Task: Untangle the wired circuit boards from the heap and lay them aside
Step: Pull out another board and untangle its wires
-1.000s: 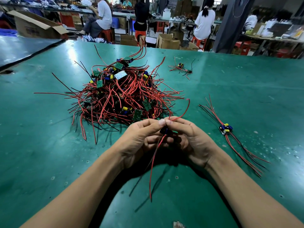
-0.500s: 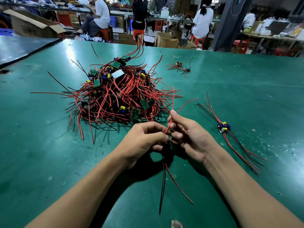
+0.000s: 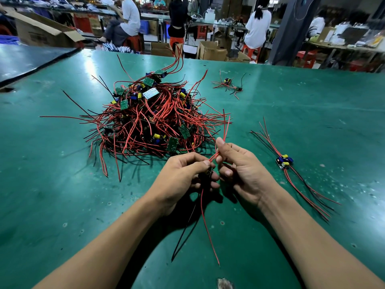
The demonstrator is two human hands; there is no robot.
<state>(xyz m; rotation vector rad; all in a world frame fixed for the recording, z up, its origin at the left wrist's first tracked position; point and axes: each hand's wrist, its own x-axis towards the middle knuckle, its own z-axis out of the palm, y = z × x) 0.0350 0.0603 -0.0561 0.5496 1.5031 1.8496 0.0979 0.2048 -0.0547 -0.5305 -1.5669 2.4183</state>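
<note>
A heap of small green circuit boards tangled in red and black wires (image 3: 150,122) lies on the green table (image 3: 62,184). Just in front of it my left hand (image 3: 183,176) grips one wired board (image 3: 208,176), mostly hidden by the fingers; its red and black leads hang down toward me. My right hand (image 3: 239,165) pinches that board's upper red wires between thumb and fingers, and they stick up past the thumb. A separated board with straightened wires (image 3: 284,161) lies to the right of my hands.
Another small wired board (image 3: 228,83) lies at the far middle of the table. Beyond the far edge are cardboard boxes (image 3: 210,52), red stools and several people at other benches. A dark table (image 3: 27,59) adjoins at far left.
My hands drew slightly apart. The right hand slid up along the red wires, straightening them upward, while the lower leads swung to hang toward me.
</note>
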